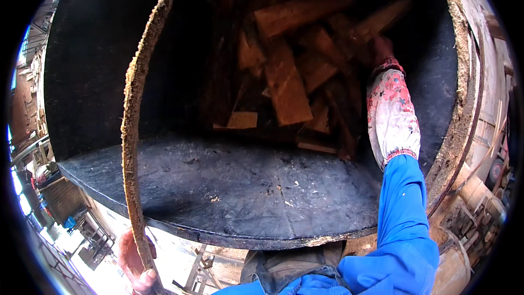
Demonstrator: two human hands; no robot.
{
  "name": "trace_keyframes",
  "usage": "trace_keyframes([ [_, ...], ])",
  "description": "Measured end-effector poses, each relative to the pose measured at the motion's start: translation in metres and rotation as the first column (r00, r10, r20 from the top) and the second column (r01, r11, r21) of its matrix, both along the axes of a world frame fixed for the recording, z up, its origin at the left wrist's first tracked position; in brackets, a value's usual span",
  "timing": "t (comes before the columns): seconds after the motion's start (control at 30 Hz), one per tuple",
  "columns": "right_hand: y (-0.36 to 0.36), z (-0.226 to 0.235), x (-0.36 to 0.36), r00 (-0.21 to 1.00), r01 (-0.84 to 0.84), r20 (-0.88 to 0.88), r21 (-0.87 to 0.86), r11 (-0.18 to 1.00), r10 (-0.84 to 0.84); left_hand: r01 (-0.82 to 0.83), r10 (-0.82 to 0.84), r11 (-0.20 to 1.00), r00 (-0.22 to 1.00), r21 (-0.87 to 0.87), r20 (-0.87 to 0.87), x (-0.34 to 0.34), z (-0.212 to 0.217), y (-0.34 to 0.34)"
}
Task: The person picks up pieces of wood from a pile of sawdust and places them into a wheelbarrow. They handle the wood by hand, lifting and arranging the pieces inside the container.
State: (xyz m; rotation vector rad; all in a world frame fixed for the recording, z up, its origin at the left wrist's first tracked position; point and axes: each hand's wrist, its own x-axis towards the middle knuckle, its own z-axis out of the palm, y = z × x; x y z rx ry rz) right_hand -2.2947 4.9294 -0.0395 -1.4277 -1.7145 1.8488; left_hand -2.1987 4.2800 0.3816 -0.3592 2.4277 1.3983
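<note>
My left hand [134, 262] is closed round the lower end of a long, curved wood strip [134, 87] with a rough, sawdust-coated edge. The strip runs up past the front rim of a big dark bin [229, 186]. Inside the bin my right hand [382, 49] reaches down, its arm in a blue sleeve and a white-and-red patterned cuff. It is at the near end of a wood block [387, 16]; shadow hides its fingers, so whether they grip the block is unclear. Beside it lie a long offcut [300, 13] and a broad wood block [286, 84].
Several more wood pieces are heaped in the shadowed bin, among them a small pale block [243, 119]. The bin's right rim [458, 38] is thick and sawdust-crusted. Wood debris lies outside at the right; a metal frame [95, 235] stands at the lower left.
</note>
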Motion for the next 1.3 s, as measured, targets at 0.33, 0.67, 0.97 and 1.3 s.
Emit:
trace_keyframes([
  [0.33,-0.119,0.164,0.006,0.925,-0.194,-0.134,0.639,0.744,0.356,0.007,-0.007,0.997,1.000,0.075,0.004,-0.005,-0.003,-0.005],
  [0.67,-0.119,0.374,0.013,0.908,-0.278,0.085,0.855,0.438,0.410,0.052,-0.056,0.991,0.998,0.120,0.032,-0.004,0.003,-0.007],
  [0.97,-0.098,0.282,-0.009,0.629,-0.610,-0.369,0.312,0.728,0.685,0.036,-0.040,0.982,0.999,0.183,0.017,0.000,-0.004,-0.020],
  [1.3,-0.128,-0.050,0.188,0.442,-0.763,0.690,-0.046,0.644,0.573,-0.087,0.091,0.980,0.996,0.181,-0.012,0.001,-0.006,-0.014],
])
